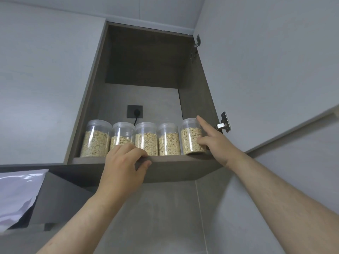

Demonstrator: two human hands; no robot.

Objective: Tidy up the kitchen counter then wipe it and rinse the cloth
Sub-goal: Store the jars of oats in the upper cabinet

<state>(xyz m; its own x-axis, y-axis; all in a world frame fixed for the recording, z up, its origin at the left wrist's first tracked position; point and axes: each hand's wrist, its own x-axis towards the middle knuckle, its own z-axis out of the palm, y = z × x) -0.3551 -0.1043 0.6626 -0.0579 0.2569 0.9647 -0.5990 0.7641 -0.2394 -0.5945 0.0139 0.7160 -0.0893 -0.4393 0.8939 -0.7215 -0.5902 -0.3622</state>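
An open wall cabinet (145,57) with a dark wood-grain lining is seen from below in a grey kitchen. Five clear lidded jars (146,142) of oat flakes are lined up side by side along the front of its bottom shelf (174,159), and the fifth, the rightmost jar (189,138), is set slightly tilted against the cabinet's right wall. The shelf's front edge is gripped by the left hand (122,162), the fingers curled over the top and the thumb tucked beneath. The rightmost jar is touched by the right hand (218,143), with the index finger laid straight up its side and the thumb pressed to its lower front; nothing is lifted. A black socket (134,111) with a plugged cord is fixed to the grey back panel behind the jars. The pale door (275,70) is swung wide to the right on two metal hinges (223,123). Grey wall tiles (165,217) are spread below the cabinet, and a crumpled white plastic bag (16,195) is seen at lower left.
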